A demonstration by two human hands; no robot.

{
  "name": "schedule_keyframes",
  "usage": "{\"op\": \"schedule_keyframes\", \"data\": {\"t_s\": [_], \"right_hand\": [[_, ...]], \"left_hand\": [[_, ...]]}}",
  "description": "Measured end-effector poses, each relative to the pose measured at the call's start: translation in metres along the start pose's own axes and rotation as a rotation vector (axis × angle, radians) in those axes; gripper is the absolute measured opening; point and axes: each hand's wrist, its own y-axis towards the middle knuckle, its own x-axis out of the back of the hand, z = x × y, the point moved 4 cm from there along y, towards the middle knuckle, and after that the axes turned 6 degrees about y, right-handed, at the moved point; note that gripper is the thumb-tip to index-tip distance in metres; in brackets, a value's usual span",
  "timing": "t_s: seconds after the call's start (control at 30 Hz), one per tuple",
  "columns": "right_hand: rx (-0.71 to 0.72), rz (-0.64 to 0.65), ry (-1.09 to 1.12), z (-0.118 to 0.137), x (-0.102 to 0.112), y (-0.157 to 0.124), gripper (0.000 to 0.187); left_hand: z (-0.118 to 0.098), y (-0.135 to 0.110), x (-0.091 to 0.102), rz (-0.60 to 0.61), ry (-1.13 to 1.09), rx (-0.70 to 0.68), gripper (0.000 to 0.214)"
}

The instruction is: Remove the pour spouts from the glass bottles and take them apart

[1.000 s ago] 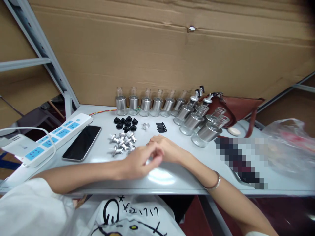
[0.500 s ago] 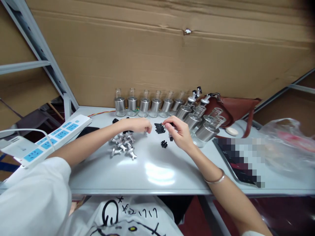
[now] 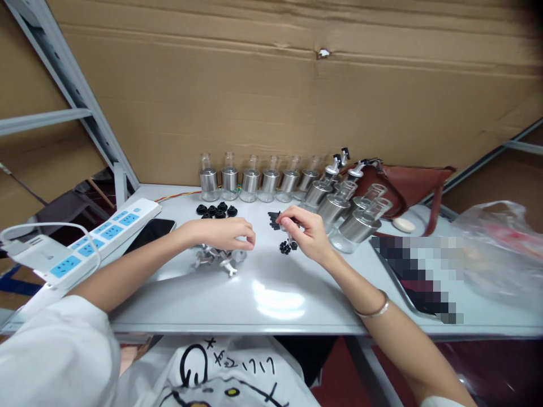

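My left hand [image 3: 231,233] is over a pile of small silver pourer spouts [image 3: 229,268], palm down with loosely bent fingers and nothing visible in them. It partly covers the pile. My right hand [image 3: 309,230] pinches a small silver pourer spout [image 3: 292,239], mostly hidden by the fingers. Just behind the right fingertips lies a bunch of thin black levers [image 3: 274,220]. A cluster of tiny black parts [image 3: 284,247] sits below that hand. Black ribbed stoppers [image 3: 220,211] stand grouped beyond my left hand.
Steel-sleeved glass bottles [image 3: 251,182] line the back, with more at right, some bearing pourers [image 3: 333,167]. A power strip [image 3: 102,237] and black phone [image 3: 150,232] lie left. A brown bag [image 3: 416,183], white oval object [image 3: 403,225], tablet [image 3: 394,277] and plastic bag [image 3: 504,249] are right.
My left hand has moved back toward me and slightly left, over the silver spouts, uncovering the black stoppers. My right hand has shifted slightly nearer and keeps its pinch.
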Motion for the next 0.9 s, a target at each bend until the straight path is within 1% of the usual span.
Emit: {"op": "schedule_keyframes", "data": {"t_s": [0.07,0.13,0.17,0.27,0.4,0.47,0.53,0.57,0.6,0.63,0.7,0.73,0.77,0.8,0.83,0.9], "right_hand": [[0.007,0.002,-0.010,0.000,0.000,0.000,0.028],[0.006,0.007,-0.020,0.000,0.000,-0.001,0.027],[0.007,0.011,-0.024,0.000,-0.001,-0.001,0.027],[0.023,0.023,-0.032,0.001,-0.002,-0.002,0.027],[0.051,0.024,-0.046,0.002,-0.005,-0.002,0.027],[0.060,0.029,-0.056,0.002,-0.006,-0.002,0.029],[0.068,0.036,-0.071,0.002,-0.007,-0.002,0.032],[0.073,0.040,-0.076,0.003,-0.008,-0.003,0.034],[0.082,0.041,-0.077,0.003,-0.009,-0.004,0.036],[0.093,0.040,-0.075,0.005,-0.010,-0.005,0.037],[0.109,0.049,-0.060,0.007,-0.014,-0.008,0.040],[0.110,0.066,-0.048,0.008,-0.017,-0.010,0.040],[0.106,0.093,-0.037,0.009,-0.021,-0.012,0.039],[0.102,0.128,-0.031,0.009,-0.026,-0.015,0.038],[0.104,0.164,-0.031,0.010,-0.030,-0.018,0.036],[0.134,0.207,-0.059,0.013,-0.037,-0.022,0.033]], "left_hand": [[0.000,-0.006,-0.004,0.014,0.053,0.026,0.033],[-0.001,-0.012,-0.011,0.067,0.117,0.057,0.047],[-0.002,-0.014,-0.014,0.097,0.140,0.074,0.048],[0.000,-0.018,-0.019,0.155,0.165,0.130,0.046],[0.004,-0.021,-0.015,0.175,0.138,0.155,0.043],[0.000,-0.023,-0.010,0.148,0.142,0.147,0.043],[-0.010,-0.025,-0.007,0.038,0.114,0.141,0.041],[-0.017,-0.025,-0.007,-0.032,0.051,0.136,0.040],[-0.025,-0.025,-0.011,-0.098,-0.061,0.129,0.038],[-0.033,-0.024,-0.018,-0.148,-0.230,0.111,0.039],[-0.046,-0.018,-0.043,-0.188,-0.693,0.102,0.038],[-0.050,-0.015,-0.055,-0.260,-0.873,0.108,0.039],[-0.052,-0.012,-0.066,-0.366,-0.993,0.117,0.042],[-0.053,-0.009,-0.076,-0.467,-1.068,0.113,0.043],[-0.053,-0.006,-0.085,-0.528,-1.128,0.098,0.043],[-0.050,-0.001,-0.097,-0.598,-1.234,0.089,0.044]]}}
